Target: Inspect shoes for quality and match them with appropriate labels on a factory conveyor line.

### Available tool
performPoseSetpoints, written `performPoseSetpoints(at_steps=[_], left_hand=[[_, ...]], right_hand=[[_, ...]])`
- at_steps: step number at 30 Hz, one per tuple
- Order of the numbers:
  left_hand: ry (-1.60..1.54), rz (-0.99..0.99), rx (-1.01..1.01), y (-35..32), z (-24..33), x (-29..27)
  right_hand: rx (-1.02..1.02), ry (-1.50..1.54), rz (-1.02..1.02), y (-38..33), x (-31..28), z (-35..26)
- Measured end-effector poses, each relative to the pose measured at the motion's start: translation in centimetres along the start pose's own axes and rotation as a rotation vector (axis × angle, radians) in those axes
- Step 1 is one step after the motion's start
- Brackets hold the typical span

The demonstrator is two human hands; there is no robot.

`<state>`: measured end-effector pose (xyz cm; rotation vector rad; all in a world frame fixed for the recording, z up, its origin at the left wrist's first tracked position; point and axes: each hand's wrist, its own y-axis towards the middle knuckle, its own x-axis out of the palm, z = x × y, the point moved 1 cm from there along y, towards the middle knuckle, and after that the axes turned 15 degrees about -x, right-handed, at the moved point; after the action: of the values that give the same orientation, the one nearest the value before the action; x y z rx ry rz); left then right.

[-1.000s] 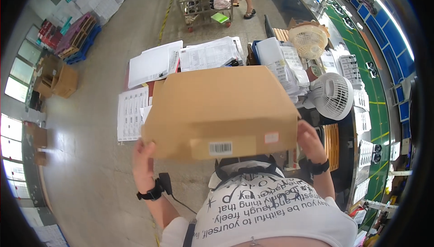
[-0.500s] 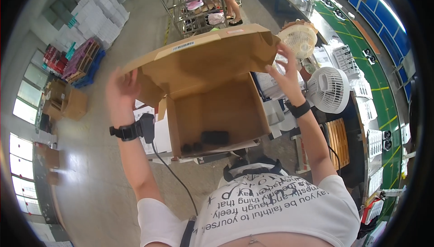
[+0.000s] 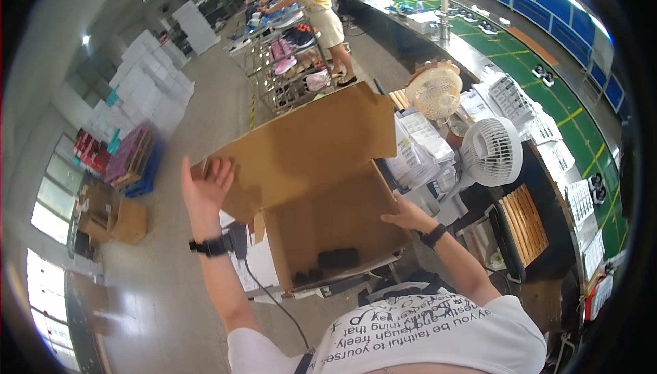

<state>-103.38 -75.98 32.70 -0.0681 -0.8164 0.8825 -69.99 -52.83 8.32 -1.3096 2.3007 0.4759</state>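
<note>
A brown cardboard box (image 3: 335, 216) stands in front of me, its hinged lid (image 3: 321, 134) raised and leaning away. Inside, along the near wall, lie a black oblong item (image 3: 338, 258) and smaller dark round items (image 3: 308, 277); their kind I cannot make out. At the lid's left side flap, my left hand (image 3: 211, 186) has its fingers spread, and it grips nothing. My right hand (image 3: 412, 215) is closed over the box's right wall, thumb on the inner side; its other fingers are partly hidden.
Right of the box are stacked printed papers (image 3: 417, 148), a white fan (image 3: 491, 151) and a beige fan (image 3: 434, 92). A wooden slatted seat (image 3: 523, 227) stands nearer. Beyond the lid, a person (image 3: 325, 21) works at a shoe rack (image 3: 284, 59). Pallets (image 3: 133, 158) and cartons (image 3: 129, 221) are at left.
My right hand has left the lid's right corner and come down to the box's right wall. My left hand has shifted slightly off the lid's left end. The view has tilted up.
</note>
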Motion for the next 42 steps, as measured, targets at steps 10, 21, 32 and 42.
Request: performPoseSetpoints(at_steps=[10,21,32,42], left_hand=[[1.035,-0.360,-0.118,-5.4,-13.7,-3.3],[0.965,-0.832,-0.690,-1.0,-32.3,4.4],[0.509,-0.702,-1.482,6.5,-56.6,0.8],[0.811,-1.088,-1.066,-13.0,-77.5,24.1]], right_hand=[[0.014,0.021,0.011,-7.0,-3.0,-0.3],[0.093,-0.038,0.125,-21.9,-4.6,-2.1],[0.045,-0.080,0.235,-38.0,-8.1,-0.6],[0.032,-0.486,1.000,-40.9,-12.5,-1.4]])
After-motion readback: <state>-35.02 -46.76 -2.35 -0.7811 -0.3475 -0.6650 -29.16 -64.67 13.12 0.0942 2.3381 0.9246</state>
